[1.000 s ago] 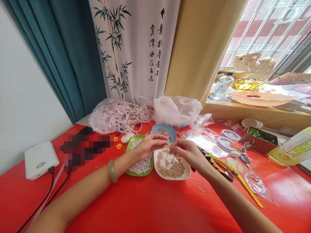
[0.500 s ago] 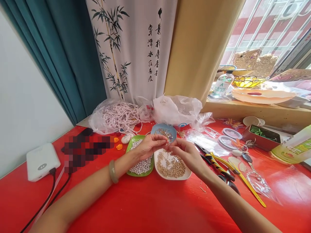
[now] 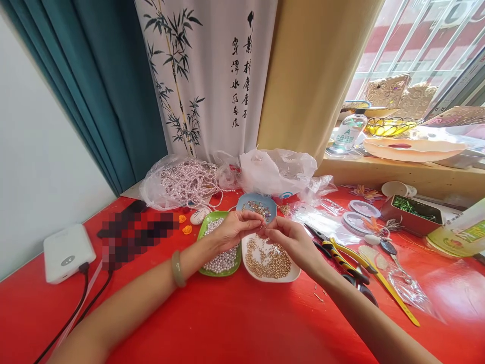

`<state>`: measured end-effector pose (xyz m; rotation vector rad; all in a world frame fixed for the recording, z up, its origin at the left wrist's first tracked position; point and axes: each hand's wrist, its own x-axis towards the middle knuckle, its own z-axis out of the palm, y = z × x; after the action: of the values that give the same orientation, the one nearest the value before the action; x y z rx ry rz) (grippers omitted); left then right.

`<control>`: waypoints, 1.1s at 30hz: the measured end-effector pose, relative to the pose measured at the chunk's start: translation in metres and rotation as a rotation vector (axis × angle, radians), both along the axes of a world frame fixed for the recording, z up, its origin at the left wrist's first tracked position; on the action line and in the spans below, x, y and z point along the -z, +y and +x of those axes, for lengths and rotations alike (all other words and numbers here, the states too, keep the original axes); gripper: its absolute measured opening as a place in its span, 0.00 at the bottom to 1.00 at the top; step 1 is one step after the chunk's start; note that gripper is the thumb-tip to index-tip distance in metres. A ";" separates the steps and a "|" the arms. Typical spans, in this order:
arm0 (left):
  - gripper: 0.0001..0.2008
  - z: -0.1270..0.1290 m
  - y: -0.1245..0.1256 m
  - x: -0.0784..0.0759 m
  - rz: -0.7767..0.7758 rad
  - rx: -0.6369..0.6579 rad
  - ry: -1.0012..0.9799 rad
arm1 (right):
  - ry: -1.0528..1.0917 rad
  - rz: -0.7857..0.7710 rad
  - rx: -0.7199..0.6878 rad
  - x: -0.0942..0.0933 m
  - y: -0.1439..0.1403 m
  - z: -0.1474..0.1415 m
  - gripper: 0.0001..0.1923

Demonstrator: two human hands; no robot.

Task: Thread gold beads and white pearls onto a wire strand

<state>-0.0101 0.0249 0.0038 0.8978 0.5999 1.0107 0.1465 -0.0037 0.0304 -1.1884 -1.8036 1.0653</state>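
I see both hands raised together over the dishes on the red worktop [image 3: 242, 323]. Left hand [image 3: 231, 230] and right hand [image 3: 291, 240] have fingertips pinched nearly touching; whatever they pinch is too small to make out. Directly below sits the white dish [image 3: 293, 275] of gold beads; the green dish [image 3: 204, 227] of pearls lies just left, pliers [image 3: 341, 260] to the right.

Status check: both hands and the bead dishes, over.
Left hand and right hand fingertips pinched together, grip contents too small to tell. Hands above white dish of gold beads. Green dish of pearls under left hand. Pliers beside right wrist.
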 end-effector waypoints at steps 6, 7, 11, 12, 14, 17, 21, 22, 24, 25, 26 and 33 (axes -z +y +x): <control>0.12 0.000 0.001 -0.002 0.142 -0.071 0.151 | -0.051 0.009 -0.021 0.007 0.006 0.001 0.10; 0.12 -0.001 0.002 -0.002 0.170 -0.079 0.190 | -0.066 0.022 -0.023 0.007 0.007 0.002 0.10; 0.12 -0.010 0.010 -0.006 0.328 -0.078 0.378 | -0.079 0.045 0.004 0.009 0.012 0.006 0.10; 0.12 -0.015 0.013 -0.007 0.388 -0.089 0.462 | -0.069 0.037 0.018 0.009 0.013 0.007 0.10; 0.09 -0.027 0.021 -0.009 0.516 -0.112 0.698 | -0.029 -0.005 0.041 0.008 0.014 0.008 0.10; 0.07 -0.049 0.032 -0.009 0.608 0.050 1.022 | 0.081 -0.108 0.047 0.007 0.013 0.008 0.11; 0.07 -0.066 0.039 -0.006 0.699 0.159 1.297 | 0.194 -0.168 0.043 0.004 0.012 0.006 0.11; 0.07 -0.067 0.039 -0.005 0.711 0.166 1.319 | 0.207 -0.171 0.041 0.004 0.012 0.005 0.11; 0.08 -0.066 0.039 -0.005 0.724 0.180 1.338 | 0.228 -0.176 0.044 0.003 0.012 0.005 0.11; 0.08 -0.064 0.038 -0.005 0.730 0.182 1.344 | 0.240 -0.177 0.046 0.004 0.013 0.005 0.12; 0.08 -0.063 0.038 -0.004 0.738 0.173 1.352 | 0.255 -0.176 0.047 0.004 0.013 0.005 0.12; 0.09 -0.053 0.037 0.004 0.810 0.029 1.369 | 0.291 -0.174 0.036 0.007 0.016 0.006 0.15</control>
<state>-0.0630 0.0624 0.0003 2.3444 1.3172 0.4474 0.1529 0.0118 0.0233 -1.0963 -1.4857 1.3215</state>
